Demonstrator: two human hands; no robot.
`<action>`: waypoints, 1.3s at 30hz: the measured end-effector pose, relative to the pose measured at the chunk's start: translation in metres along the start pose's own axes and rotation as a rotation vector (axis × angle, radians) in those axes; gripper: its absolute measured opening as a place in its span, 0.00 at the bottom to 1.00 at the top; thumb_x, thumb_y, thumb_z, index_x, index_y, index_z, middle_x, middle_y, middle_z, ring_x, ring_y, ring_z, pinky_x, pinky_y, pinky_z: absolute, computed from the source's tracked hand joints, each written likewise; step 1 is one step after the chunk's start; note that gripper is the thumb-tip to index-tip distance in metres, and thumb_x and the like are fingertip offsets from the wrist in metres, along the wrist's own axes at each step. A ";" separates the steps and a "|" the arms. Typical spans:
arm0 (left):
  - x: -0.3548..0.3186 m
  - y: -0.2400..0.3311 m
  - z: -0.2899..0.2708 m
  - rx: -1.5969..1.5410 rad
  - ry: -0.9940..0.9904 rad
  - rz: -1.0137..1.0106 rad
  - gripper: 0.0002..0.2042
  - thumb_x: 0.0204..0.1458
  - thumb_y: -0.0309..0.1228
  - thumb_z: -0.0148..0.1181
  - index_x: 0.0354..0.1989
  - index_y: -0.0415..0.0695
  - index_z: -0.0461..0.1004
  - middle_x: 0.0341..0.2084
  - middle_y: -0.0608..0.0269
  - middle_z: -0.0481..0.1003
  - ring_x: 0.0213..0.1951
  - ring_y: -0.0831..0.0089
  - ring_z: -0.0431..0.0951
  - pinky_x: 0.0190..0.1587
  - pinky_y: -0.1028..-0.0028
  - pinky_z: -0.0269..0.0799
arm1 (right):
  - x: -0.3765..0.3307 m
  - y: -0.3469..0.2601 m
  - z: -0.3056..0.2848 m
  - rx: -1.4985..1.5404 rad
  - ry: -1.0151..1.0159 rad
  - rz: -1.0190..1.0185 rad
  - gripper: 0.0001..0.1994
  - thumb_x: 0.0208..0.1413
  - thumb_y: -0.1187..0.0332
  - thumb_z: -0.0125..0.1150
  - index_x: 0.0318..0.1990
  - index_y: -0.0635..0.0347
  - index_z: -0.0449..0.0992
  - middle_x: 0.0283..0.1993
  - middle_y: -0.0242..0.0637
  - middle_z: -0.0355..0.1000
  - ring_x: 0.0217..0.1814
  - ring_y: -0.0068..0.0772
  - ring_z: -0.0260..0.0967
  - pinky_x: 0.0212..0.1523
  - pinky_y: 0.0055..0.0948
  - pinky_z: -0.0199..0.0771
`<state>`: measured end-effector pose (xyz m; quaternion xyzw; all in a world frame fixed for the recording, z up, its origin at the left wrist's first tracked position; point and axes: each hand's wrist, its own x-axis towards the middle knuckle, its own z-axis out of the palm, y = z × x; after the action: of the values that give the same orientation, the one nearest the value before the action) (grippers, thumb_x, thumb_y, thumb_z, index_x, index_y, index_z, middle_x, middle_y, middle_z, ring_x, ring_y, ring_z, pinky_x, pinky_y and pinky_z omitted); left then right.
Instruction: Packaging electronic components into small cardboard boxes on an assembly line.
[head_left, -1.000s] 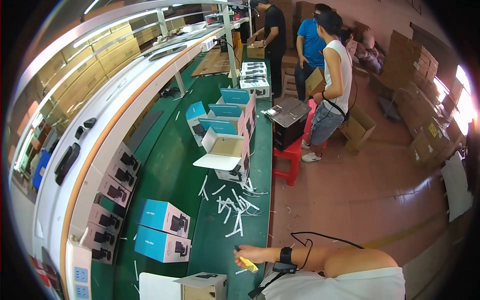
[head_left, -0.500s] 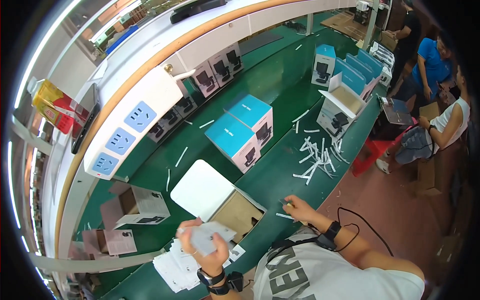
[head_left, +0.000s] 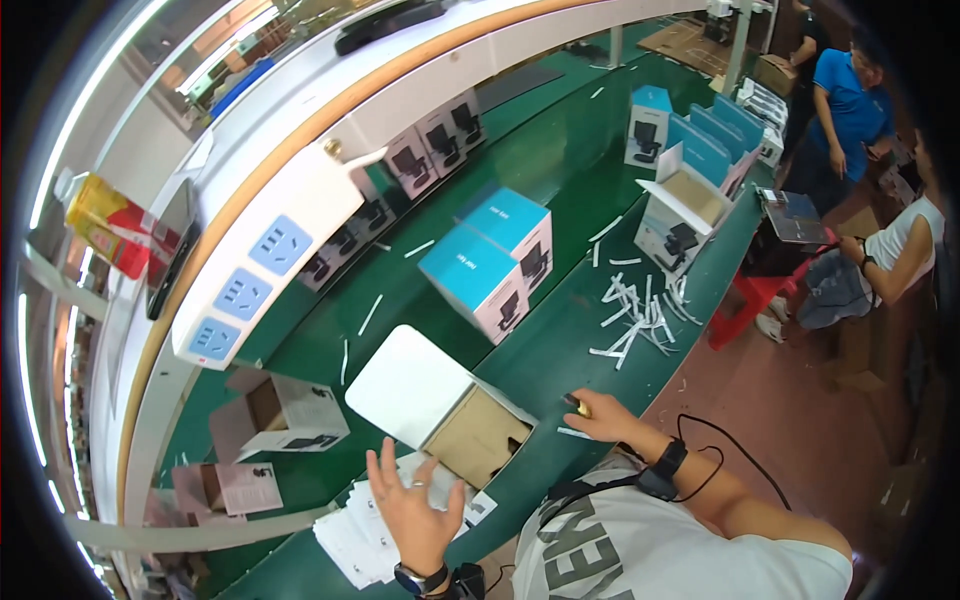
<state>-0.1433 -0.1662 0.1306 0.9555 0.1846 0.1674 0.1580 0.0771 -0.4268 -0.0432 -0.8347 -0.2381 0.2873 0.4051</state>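
My left hand is open, its fingers spread over a pile of white printed leaflets at the bench's near edge. A greyish-white leaflet lies partly hidden behind those fingers, close to the box. Just right of it stands a white carton with its lid folded back and a brown cardboard insert inside. My right hand is closed round a small yellow-and-black utility knife, right of the carton. A single white strip rests on the bench under that hand.
Two teal-topped boxes stand beyond the open carton. Cut white strips lie heaped to the right, near another open box. Empty cartons sit at left below a socket strip. Other people are at far right.
My left hand has let go of the greyish-white leaflet and spread its fingers. My right hand keeps the knife and has barely moved. The view has shifted slightly.
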 end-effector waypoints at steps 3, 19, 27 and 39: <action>-0.015 -0.004 0.028 -0.091 0.079 -0.091 0.42 0.49 0.34 0.69 0.73 0.36 0.57 0.72 0.35 0.57 0.72 0.38 0.57 0.70 0.47 0.56 | -0.005 -0.006 -0.010 0.010 0.010 0.055 0.20 0.59 0.55 0.66 0.53 0.57 0.77 0.44 0.48 0.80 0.46 0.50 0.80 0.46 0.42 0.78; -0.049 -0.013 0.120 -0.474 0.172 -0.358 0.26 0.70 0.30 0.50 0.72 0.28 0.57 0.66 0.32 0.66 0.68 0.45 0.68 0.68 0.60 0.64 | 0.057 -0.106 0.028 0.526 -0.109 -0.133 0.22 0.63 0.53 0.64 0.54 0.63 0.74 0.47 0.39 0.78 0.48 0.33 0.75 0.50 0.33 0.74; -0.008 0.035 0.082 -0.125 0.123 -0.010 0.41 0.64 0.47 0.60 0.75 0.30 0.50 0.75 0.33 0.51 0.74 0.34 0.51 0.75 0.46 0.49 | 0.036 -0.118 0.051 0.287 0.033 -0.173 0.30 0.59 0.53 0.67 0.63 0.55 0.65 0.64 0.50 0.65 0.60 0.51 0.71 0.56 0.43 0.73; 0.004 0.043 0.093 0.341 -0.191 0.102 0.49 0.58 0.65 0.56 0.75 0.35 0.56 0.72 0.31 0.56 0.71 0.30 0.56 0.71 0.40 0.54 | 0.050 -0.122 -0.016 0.173 -0.237 -0.270 0.18 0.70 0.47 0.50 0.48 0.51 0.74 0.43 0.45 0.79 0.47 0.50 0.78 0.44 0.45 0.75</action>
<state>-0.0917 -0.2248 0.0647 0.9880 0.1459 0.0503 0.0021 0.1037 -0.3362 0.0496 -0.7175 -0.3682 0.3461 0.4795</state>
